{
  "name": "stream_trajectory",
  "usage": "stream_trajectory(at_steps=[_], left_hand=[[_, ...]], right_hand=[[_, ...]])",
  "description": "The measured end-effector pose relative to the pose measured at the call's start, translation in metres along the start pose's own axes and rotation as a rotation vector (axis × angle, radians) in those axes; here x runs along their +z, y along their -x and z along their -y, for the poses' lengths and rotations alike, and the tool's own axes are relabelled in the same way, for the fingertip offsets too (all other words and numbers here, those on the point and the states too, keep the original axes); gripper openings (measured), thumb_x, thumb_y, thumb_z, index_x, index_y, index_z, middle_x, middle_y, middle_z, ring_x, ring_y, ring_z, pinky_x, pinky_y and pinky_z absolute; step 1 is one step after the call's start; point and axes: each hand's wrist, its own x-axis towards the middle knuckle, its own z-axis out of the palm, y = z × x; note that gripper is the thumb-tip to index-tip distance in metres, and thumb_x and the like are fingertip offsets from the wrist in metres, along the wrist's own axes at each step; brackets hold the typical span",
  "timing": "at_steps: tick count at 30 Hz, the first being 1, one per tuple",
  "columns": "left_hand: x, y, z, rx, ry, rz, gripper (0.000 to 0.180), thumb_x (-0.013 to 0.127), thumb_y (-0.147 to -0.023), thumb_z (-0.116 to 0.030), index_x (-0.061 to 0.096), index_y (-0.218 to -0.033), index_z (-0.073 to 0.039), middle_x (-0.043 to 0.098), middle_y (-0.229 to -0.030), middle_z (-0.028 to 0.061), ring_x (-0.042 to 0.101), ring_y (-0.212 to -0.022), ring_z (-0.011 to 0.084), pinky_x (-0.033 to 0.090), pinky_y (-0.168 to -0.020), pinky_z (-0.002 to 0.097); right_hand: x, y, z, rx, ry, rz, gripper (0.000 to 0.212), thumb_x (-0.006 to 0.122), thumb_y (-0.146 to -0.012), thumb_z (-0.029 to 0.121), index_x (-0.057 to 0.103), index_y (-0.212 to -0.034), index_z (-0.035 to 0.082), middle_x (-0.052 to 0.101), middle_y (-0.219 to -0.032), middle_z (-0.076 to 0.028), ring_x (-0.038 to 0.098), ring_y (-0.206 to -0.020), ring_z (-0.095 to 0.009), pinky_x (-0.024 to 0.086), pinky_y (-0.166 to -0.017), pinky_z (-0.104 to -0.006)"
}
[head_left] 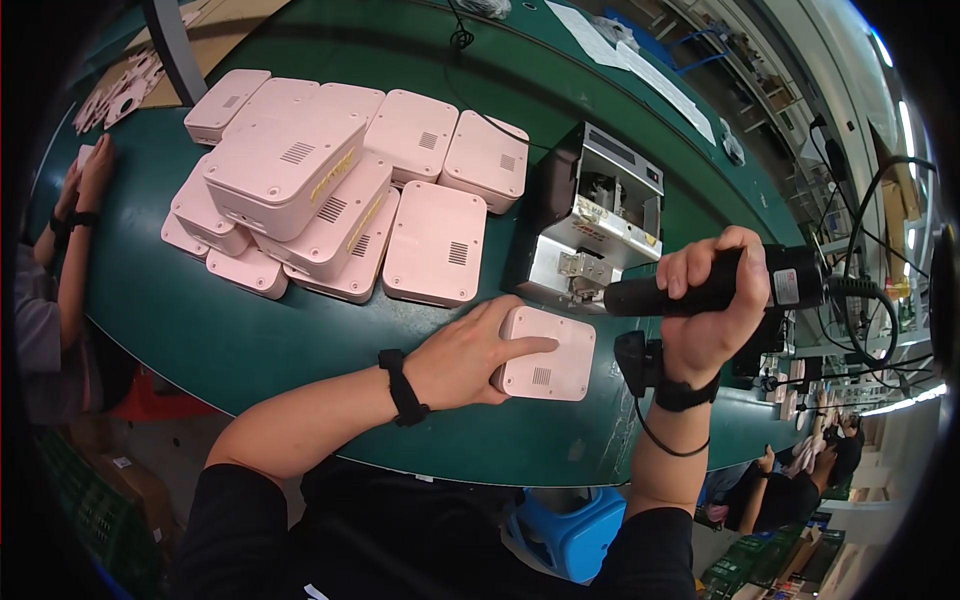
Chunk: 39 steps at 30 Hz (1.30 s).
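Note:
My left hand grips a small pale pink plastic case lying on the green table. Its thumb side is against the case's edge and the index finger lies stretched over the top. In my right hand, raised to the right of the case, is a black electric screwdriver with a cable at its rear. The fingers wrap round its body and its front end points left, close to the lower metal part of a screw feeder. The driver's tip cannot be clearly made out. Black straps circle both wrists.
Several pink cases are stacked left of the feeder. A co-worker's hands are at the far left, near a cardboard sheet with pink parts. Paper sheets lie at the back. A blue stool stands below the table edge.

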Motion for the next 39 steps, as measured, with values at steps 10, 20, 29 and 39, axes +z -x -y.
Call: stream_trajectory(at_steps=[10,20,29,39], left_hand=[[0.002,0.000,0.002,0.015,0.003,0.001,0.073,0.084,-0.065,-0.018,0.058,-0.133,-0.026,0.037,-0.139,0.0199,0.045,-0.128,0.0395,0.043,-0.105,0.0435],[0.000,0.000,0.004,0.028,-0.016,-0.002,0.071,0.084,-0.064,-0.017,0.059,-0.130,-0.023,0.038,-0.138,0.0182,0.046,-0.126,0.0381,0.044,-0.104,0.0425],[0.001,-0.002,0.002,0.009,0.001,-0.017,0.074,0.085,-0.059,-0.010,0.061,-0.129,-0.019,0.040,-0.134,0.0177,0.047,-0.124,0.0359,0.045,-0.102,0.0402],[0.004,0.000,0.004,0.020,0.012,-0.006,0.076,0.085,-0.058,-0.009,0.060,-0.130,-0.019,0.039,-0.135,0.0197,0.047,-0.123,0.0368,0.045,-0.102,0.0405]], right_hand=[[0.034,0.030,0.009,-0.007,-0.130,0.194,0.035,0.047,-0.094,0.041,0.047,-0.100,0.006,0.046,-0.064,-0.004,0.044,-0.050,-0.016,0.040,-0.054,-0.0323],[0.034,0.032,0.006,0.108,-0.186,0.216,0.042,0.065,-0.088,0.037,0.044,-0.103,0.005,0.051,-0.069,-0.008,0.049,-0.057,-0.018,0.045,-0.059,-0.0345],[0.037,0.033,0.009,0.143,-0.153,0.169,0.046,0.068,-0.084,0.040,0.043,-0.100,0.005,0.051,-0.068,-0.008,0.048,-0.056,-0.017,0.045,-0.058,-0.0345],[0.032,0.037,-0.016,0.045,-0.156,0.247,0.038,0.052,-0.091,0.043,0.044,-0.095,0.006,0.047,-0.065,-0.005,0.044,-0.049,-0.016,0.041,-0.053,-0.0329]])
